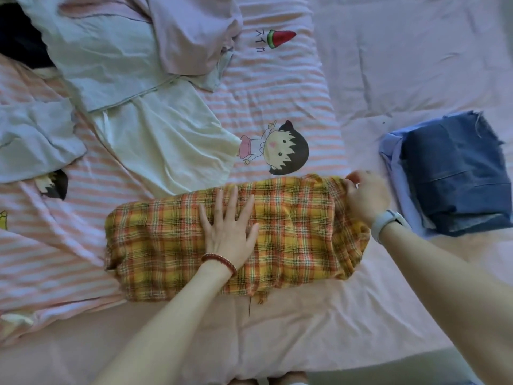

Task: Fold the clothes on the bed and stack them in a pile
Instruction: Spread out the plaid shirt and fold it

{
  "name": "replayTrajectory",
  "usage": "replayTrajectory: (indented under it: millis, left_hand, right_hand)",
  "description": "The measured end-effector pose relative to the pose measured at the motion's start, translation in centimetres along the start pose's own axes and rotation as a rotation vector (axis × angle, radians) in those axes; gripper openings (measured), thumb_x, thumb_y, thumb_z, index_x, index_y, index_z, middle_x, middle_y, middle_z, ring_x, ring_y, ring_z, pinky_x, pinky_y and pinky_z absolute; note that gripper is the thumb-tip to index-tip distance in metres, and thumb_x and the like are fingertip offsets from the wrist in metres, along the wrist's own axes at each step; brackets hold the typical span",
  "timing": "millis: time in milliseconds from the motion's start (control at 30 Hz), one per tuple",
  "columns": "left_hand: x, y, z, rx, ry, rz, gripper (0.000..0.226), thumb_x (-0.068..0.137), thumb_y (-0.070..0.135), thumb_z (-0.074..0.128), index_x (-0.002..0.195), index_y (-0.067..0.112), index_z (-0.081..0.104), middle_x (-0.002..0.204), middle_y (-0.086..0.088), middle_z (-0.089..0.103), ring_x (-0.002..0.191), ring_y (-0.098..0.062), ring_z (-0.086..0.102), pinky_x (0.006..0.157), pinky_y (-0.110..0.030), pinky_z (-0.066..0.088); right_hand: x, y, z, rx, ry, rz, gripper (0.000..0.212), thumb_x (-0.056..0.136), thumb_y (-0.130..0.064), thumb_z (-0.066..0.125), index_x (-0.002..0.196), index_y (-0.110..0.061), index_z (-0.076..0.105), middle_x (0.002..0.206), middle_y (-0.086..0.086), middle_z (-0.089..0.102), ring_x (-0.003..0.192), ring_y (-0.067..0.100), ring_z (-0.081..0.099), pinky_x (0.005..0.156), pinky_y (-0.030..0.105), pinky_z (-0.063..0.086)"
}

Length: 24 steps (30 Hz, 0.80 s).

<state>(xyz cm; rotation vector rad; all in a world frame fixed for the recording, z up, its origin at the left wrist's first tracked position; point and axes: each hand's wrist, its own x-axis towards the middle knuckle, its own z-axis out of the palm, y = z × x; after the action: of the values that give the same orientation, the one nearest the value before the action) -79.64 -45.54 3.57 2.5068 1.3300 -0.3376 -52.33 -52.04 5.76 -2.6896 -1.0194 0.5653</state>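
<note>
**Two hands on plaid garment, mid-fold, pile to the right**

One yellow-orange plaid garment [236, 237] is laid on the bed [305, 329], already narrowed into a long band. Its long axis runs left to right across the view. The left hand [229, 232] is pressed flat on the middle of the band, fingers spread, nothing gripped. The right hand [365, 195] is closed on the right end of the band, fabric pinched at the far corner; fingertips partly hidden by cloth.

A folded pile is seen just right of the right hand: folded denim [455, 173] on top of a light blue folded item [391, 151]. Pile and plaid garment are near but not touching.

Key relation: the pinched end lies right of the pinned middle, so the next fold is judged to go right-to-left over the left hand line. Right hand is nearer the pile, so transfer is likely by that side.

Unfolded items are left upper-left: a white garment [172, 143], a pale blue garment [111, 65], a lilac garment [194, 31]. Striped cartoon-print bedding [277, 87] lies beneath them.
</note>
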Motion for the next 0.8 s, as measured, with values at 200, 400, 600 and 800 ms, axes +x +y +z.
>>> replayTrajectory:
  millis: [200, 400, 600, 800]
  left_hand:
    - [1.3, -1.9, 1.0, -0.002, -0.097, -0.133, 0.062, 0.093, 0.057, 0.02, 0.143, 0.036, -0.012, 0.156, -0.002, -0.015, 0.143, -0.021, -0.014, 0.111, -0.044, -0.017]
    - [2.2, -1.1, 0.8, -0.017, -0.117, -0.175, 0.063, 0.094, 0.056, 0.023, 0.147, 0.034, -0.003, 0.156, -0.004, -0.012, 0.143, -0.02, -0.011, 0.111, -0.042, -0.016]
    - [2.5, 0.6, -0.5, -0.07, -0.032, -0.187, 0.06, 0.093, 0.039, 0.042, 0.146, 0.021, 0.023, 0.157, -0.007, 0.004, 0.144, -0.025, -0.001, 0.113, -0.052, -0.005]
    - [5.2, 4.8, -2.2, -0.173, 0.124, 0.072, 0.048, 0.091, 0.032, 0.05, 0.136, 0.018, 0.043, 0.145, -0.006, 0.036, 0.139, -0.024, 0.022, 0.114, -0.051, 0.002]
  right_hand:
    - [2.1, 1.9, -1.9, 0.209, 0.079, 0.138, 0.012, 0.091, -0.015, 0.046, 0.087, -0.008, 0.054, 0.089, 0.012, 0.059, 0.089, 0.033, 0.054, 0.074, 0.038, 0.04]
    - [2.1, 4.4, -1.1, 0.357, 0.081, 0.233, 0.019, 0.093, -0.016, 0.047, 0.098, -0.004, 0.061, 0.101, 0.016, 0.063, 0.096, 0.031, 0.055, 0.075, 0.029, 0.037]
    - [-4.0, 4.4, -0.3, 0.485, 0.256, 0.092, 0.017, 0.092, -0.013, 0.052, 0.103, -0.002, 0.058, 0.094, 0.007, 0.054, 0.087, 0.024, 0.054, 0.079, 0.035, 0.044]
    - [-4.0, 2.3, -0.4, 0.24, 0.232, -0.168, 0.015, 0.089, -0.009, 0.057, 0.1, -0.002, 0.064, 0.095, 0.014, 0.06, 0.091, 0.029, 0.053, 0.079, 0.031, 0.04]
